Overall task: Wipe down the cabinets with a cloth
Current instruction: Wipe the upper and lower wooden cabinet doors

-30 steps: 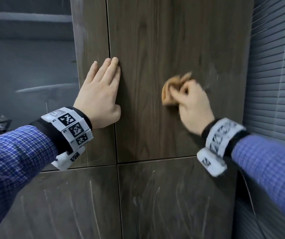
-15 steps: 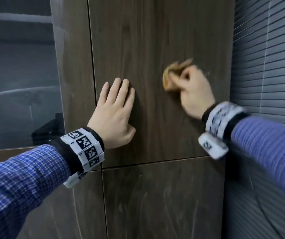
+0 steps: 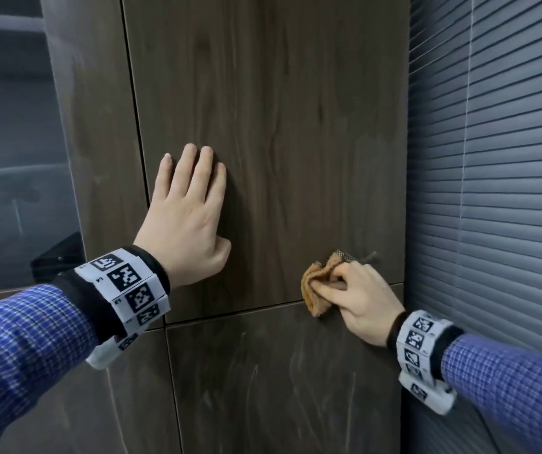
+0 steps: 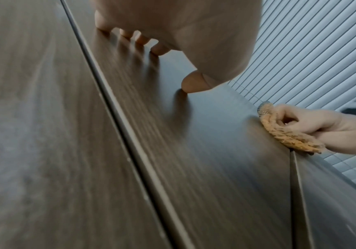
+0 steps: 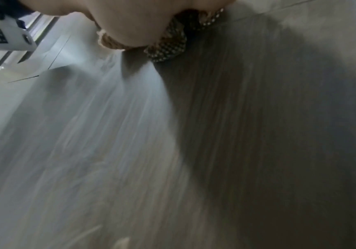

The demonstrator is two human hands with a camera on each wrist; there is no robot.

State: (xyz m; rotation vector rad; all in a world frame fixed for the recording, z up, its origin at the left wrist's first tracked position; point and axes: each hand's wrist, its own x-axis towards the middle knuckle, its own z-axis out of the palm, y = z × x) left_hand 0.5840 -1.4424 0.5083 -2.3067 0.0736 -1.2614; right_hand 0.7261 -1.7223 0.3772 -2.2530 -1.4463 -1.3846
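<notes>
A dark wood-grain cabinet door [image 3: 279, 109] fills the middle of the head view. My left hand [image 3: 187, 217] lies flat against it with straight fingers, just right of the vertical seam; the left wrist view shows its fingertips [image 4: 160, 49] touching the panel. My right hand [image 3: 358, 299] grips a bunched orange cloth [image 3: 317, 286] and presses it on the door's lower right corner, over the horizontal seam. The cloth [image 4: 288, 134] also shows in the left wrist view, and its checked underside [image 5: 168, 45] in the right wrist view.
A lower cabinet panel [image 3: 279, 388] with pale streaks sits below the seam. Grey window blinds [image 3: 492, 158] run along the right, close to my right hand. A narrow wood panel [image 3: 99, 142] and a dark glass pane [image 3: 10, 158] stand at the left.
My right hand has swept the cloth down the door from upper middle to the lower right corner. My left hand shifted right, off the seam onto the door.
</notes>
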